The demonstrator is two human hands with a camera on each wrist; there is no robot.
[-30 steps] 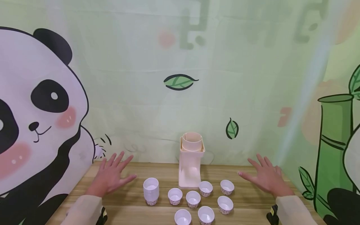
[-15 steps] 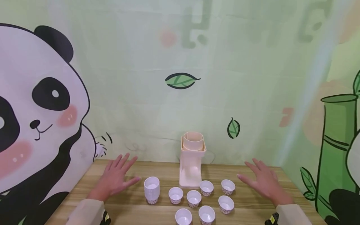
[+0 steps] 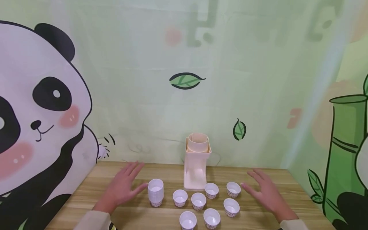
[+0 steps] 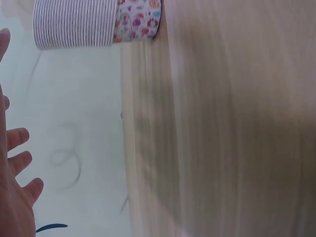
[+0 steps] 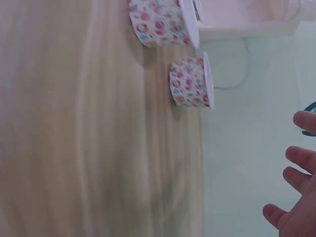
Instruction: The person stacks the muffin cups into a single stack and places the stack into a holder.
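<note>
My left hand [image 3: 122, 187] is held above the table with fingers extended, its thumb tip close to a tall stack of paper cups [image 3: 156, 192]. Floral print shows on the bottom cup of that stack [image 4: 138, 20] in the left wrist view. On the other side, my right hand [image 3: 265, 193] hovers with its fingers spread and holds nothing; its thumb points at a single floral paper cup [image 3: 233, 189]. Several more single cups stand upright between the hands, among them a front cup [image 3: 211, 219] and a middle cup [image 3: 198, 201].
A pale pink stand [image 3: 195, 174] with a round pink cup-like part [image 3: 198, 142] on top stands at the back of the wooden table [image 3: 169, 174]. Behind the table hangs a green cloth backdrop [image 3: 138, 105] printed with a panda and bamboo.
Both hands have come lower toward the table, and the left one has moved right toward the cup stack. The cups and stand stay in place; the head view has shifted slightly.
</note>
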